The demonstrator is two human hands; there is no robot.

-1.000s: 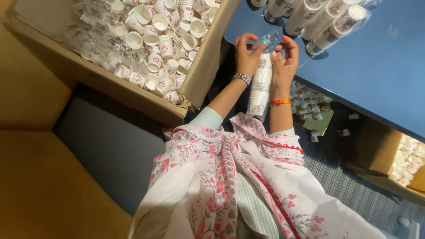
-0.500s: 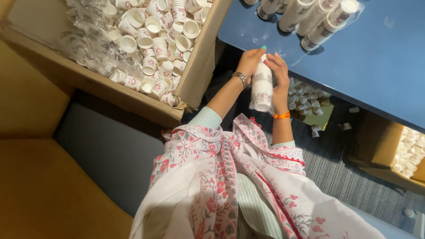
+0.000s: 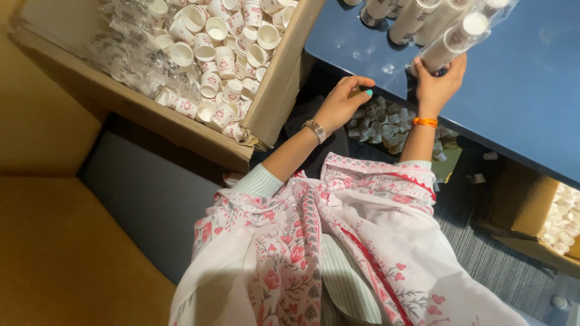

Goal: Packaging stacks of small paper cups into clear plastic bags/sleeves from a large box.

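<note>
Seated person in floral-print garment. Left hand (image 3: 341,104) at 12 o'clock, fingers (image 3: 357,95) loosely curled, holding nothing, beside wall of cardboard box (image 3: 281,78) of loose paper cups (image 3: 225,59) at 11 o'clock. Right hand (image 3: 440,84) at 1 o'clock, arm stretched forward, fingers wrapped round near end of wrapped cup stack (image 3: 454,41) lying on blue table (image 3: 531,84), pointing away. More stacks (image 3: 411,18) beyond.

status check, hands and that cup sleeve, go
Right hand gripping wrapped cup stack on blue table. Left hand empty, beside cardboard box of loose cups. Nothing blocking.
</note>
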